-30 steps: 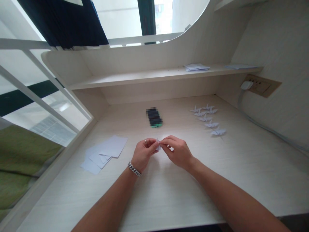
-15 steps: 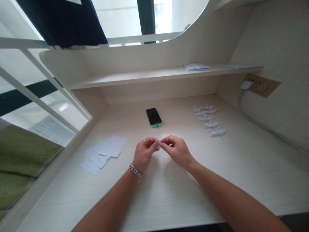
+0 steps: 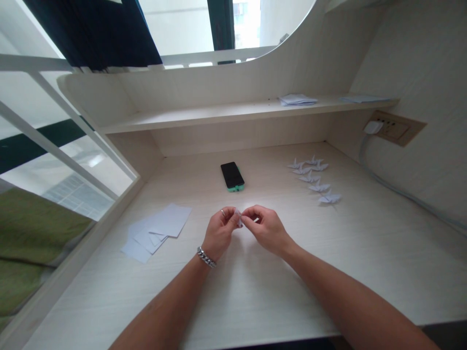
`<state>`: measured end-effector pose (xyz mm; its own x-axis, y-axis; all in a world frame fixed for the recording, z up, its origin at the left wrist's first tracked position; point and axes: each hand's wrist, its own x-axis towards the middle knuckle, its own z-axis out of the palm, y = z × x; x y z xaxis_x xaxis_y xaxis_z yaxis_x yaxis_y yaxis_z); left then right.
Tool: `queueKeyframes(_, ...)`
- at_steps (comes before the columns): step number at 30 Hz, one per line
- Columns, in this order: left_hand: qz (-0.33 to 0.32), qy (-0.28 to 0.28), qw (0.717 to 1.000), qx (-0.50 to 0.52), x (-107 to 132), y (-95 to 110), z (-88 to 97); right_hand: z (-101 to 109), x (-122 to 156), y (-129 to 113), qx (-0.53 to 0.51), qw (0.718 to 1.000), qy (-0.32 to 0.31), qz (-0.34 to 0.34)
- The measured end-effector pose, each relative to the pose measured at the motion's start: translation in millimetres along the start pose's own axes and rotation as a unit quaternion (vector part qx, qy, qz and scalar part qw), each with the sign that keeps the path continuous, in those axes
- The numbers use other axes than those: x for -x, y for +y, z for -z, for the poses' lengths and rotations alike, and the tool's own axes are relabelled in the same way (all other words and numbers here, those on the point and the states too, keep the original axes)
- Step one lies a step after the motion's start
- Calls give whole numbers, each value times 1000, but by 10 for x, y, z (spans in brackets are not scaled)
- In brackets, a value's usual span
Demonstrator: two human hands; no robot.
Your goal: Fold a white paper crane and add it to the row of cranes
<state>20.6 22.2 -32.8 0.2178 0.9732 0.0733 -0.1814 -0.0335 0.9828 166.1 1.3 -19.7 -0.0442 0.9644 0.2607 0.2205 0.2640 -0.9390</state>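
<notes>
Both hands meet above the middle of the desk around a small piece of folded white paper [image 3: 239, 218]. My left hand [image 3: 221, 231], with a ring and a chain bracelet at the wrist, pinches it between thumb and fingers. From the other side, my right hand [image 3: 265, 227] grips the paper's right edge with thumb and forefinger. Fingers cover most of the paper, so its folded shape is hard to make out. Several folded paper cranes [image 3: 314, 179] stand to the right, beyond my right hand. Loose white paper squares [image 3: 170, 221] lie overlapping to the left.
A black phone [image 3: 232, 175] in a green case lies behind the hands. Above the desk runs a shelf [image 3: 219, 118] bearing stacked paper [image 3: 297, 100]. At right, a cable [image 3: 408, 195] trails from a wall socket [image 3: 397, 128]. A white rail frame [image 3: 58, 131] borders the left side.
Both hands stay in nearly the same place, still pinching the paper. The left hand has shifted and turned very slightly; everything else lies as before.
</notes>
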Motion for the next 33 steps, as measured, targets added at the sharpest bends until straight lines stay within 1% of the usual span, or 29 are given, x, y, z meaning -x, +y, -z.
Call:
queueKeyframes(3, 7, 1, 1000, 6, 3, -8, -35, -28, -7, 34, -19, 1000, -11, -9)
queueKeyframes(5, 16, 6, 1000, 19, 7, -12, -57, -44, -24, 68, -58, 997, -22, -36)
queueKeyframes(7, 27, 18, 999, 25, 11, -14, -69, -53, -43, 102, -97, 993, -28, -68)
queueKeyframes(9, 36, 37, 998, 20, 14, -16, -69, -50, -57, 122, -109, 991, -23, -78)
queueKeyframes(12, 38, 63, 997, 18, 16, -17, -59, -32, -59, 113, -68, 996, -8, -53)
queueKeyframes(17, 32, 62, 996, 50, 18, -14, -62, 0, -52, 48, 4, 999, -2, -33)
queueKeyframes(22, 31, 87, 994, 55, 23, 13, -81, -5, -52, 49, 50, 999, -2, -16)
queueKeyframes(24, 31, 90, 994, 48, 25, 27, -84, -10, -52, 56, 48, 999, 0, -11)
queueKeyframes(26, 31, 92, 994, 40, 27, 39, -84, -6, -53, 51, 41, 999, -10, -9)
queueKeyframes(28, 31, 88, 995, 35, 30, 47, -85, 5, -54, 38, 46, 999, -19, -6)
queueKeyframes(30, 30, 83, 996, 31, 31, 48, -84, 15, -56, 35, 48, 999, -14, -6)
queueKeyframes(33, 31, 88, 995, 20, 16, 29, -64, 16, -72, 100, 12, 999, -29, -22)
